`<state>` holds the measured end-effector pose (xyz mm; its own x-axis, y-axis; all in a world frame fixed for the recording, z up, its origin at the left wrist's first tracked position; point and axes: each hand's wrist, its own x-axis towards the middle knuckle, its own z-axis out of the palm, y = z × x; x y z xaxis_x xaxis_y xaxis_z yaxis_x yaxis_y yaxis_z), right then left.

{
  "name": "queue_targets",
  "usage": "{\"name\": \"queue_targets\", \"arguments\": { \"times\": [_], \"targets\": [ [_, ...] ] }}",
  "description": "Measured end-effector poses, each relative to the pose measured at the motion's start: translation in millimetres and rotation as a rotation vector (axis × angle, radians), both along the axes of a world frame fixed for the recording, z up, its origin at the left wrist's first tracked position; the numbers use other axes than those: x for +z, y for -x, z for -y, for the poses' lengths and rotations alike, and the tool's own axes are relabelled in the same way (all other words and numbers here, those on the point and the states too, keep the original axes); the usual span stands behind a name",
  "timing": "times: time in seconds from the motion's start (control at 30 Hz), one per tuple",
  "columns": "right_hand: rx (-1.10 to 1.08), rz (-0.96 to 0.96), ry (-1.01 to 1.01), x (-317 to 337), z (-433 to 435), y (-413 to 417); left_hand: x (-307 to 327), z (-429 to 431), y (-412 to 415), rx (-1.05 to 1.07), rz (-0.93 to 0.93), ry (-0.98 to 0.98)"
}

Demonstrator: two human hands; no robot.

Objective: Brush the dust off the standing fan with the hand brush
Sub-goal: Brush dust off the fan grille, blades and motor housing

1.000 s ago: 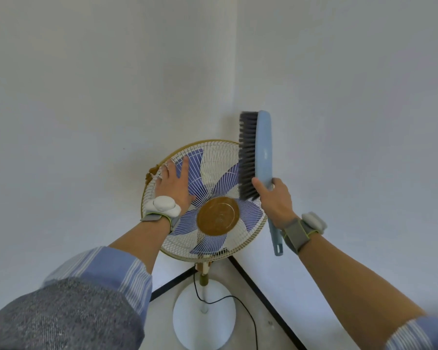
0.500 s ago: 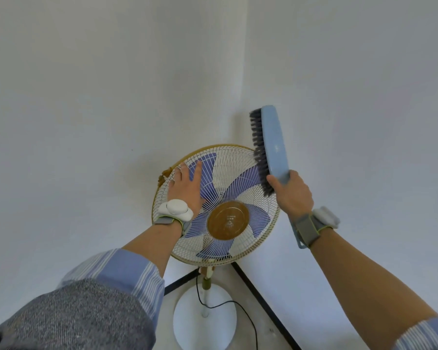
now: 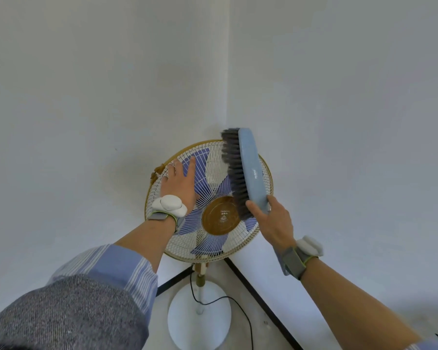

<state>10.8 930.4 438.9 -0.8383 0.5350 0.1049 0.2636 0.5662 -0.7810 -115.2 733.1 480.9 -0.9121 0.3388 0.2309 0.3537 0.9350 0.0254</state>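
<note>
A standing fan (image 3: 213,243) with a white wire grille, gold rim, blue blades and a brown hub stands in a room corner, its head tilted up toward me. My left hand (image 3: 178,184) lies flat on the grille's upper left with fingers straight. My right hand (image 3: 272,222) grips the handle of a light-blue hand brush (image 3: 250,170). The brush's dark bristles face left and lie against the grille's upper right, from the rim down to the hub.
The fan's pole runs down to a round white base (image 3: 200,322) on the floor, with a black cord (image 3: 238,309) trailing to the right. White walls meet behind the fan, with dark skirting (image 3: 261,296) at the floor.
The brush has come down and leftward onto the grille, its bristles now pressed across the upper right. My left hand has stayed flat on the grille.
</note>
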Motion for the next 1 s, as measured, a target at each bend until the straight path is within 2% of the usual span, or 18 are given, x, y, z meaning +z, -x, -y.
{"name": "queue_targets", "arguments": {
  "times": [0.13, 0.3, 0.37, 0.47, 0.6, 0.7, 0.83, 1.0],
  "targets": [
    [0.052, 0.004, 0.475, -10, -19, 10, 0, 0, -3, -0.005, -0.006, 0.022],
    [-0.184, -0.09, 0.358, -9, -27, 22, 2, -8, -8, -0.018, -0.035, 0.055],
    [-0.186, -0.18, 0.468, -3, -19, 24, 2, -11, -10, -0.02, -0.033, 0.072],
    [-0.065, -0.278, 0.742, 1, 0, 27, 1, -11, -12, -0.021, -0.011, 0.065],
    [0.058, -0.186, 0.872, -6, 23, 29, 2, -11, -17, -0.022, -0.02, 0.054],
    [0.014, -0.087, 0.774, -32, 24, 30, 4, -6, -20, -0.045, -0.014, 0.041],
    [-0.258, -0.047, 0.295, -33, 12, 27, 5, -3, -23, -0.073, -0.022, 0.013],
    [-0.312, -0.112, 0.102, -9, 10, 32, 4, -7, -25, -0.074, -0.012, -0.012]
  ]
}}
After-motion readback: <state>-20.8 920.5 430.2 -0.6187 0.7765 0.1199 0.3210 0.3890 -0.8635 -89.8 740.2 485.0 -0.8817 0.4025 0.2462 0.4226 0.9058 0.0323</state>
